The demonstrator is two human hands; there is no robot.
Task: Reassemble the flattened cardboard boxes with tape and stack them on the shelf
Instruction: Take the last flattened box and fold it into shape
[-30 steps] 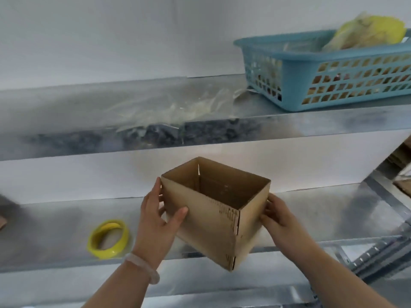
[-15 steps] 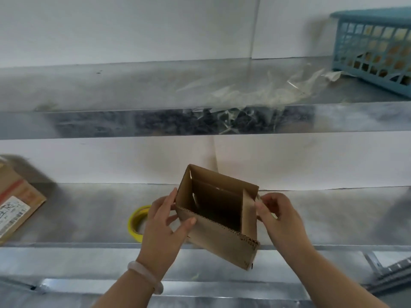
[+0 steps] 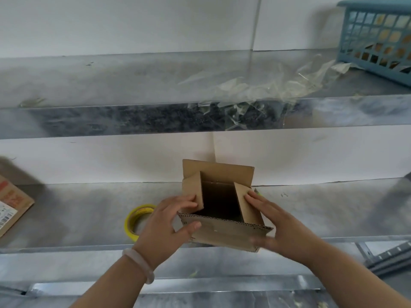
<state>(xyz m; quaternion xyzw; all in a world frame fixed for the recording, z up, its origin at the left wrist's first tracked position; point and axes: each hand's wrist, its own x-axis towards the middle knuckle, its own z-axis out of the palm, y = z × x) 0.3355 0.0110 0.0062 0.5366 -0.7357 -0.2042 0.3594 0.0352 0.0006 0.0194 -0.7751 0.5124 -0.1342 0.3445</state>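
Head view: both short flaps of the cardboard box [image 3: 222, 232] are now folded in.

Half a second ago only the right flap was down and the box was tilted; now its opening faces up, held over the front edge of the galvanised metal shelf [image 3: 77, 207]. The left hand [image 3: 164, 227] grips the left flap and the corrugated front wall. The right hand [image 3: 287, 227] presses nearly straight fingers on the right flap, its thumb blurred. A yellow tape roll [image 3: 131, 221] lies at 9 o'clock from the box. Far at 9 o'clock is a brown carton [image 3: 11, 207] whose label has red print and a barcode, unreadable. Crumpled clear film [image 3: 266, 85] and a blue lattice basket [image 3: 378, 36] are at 1 o'clock.
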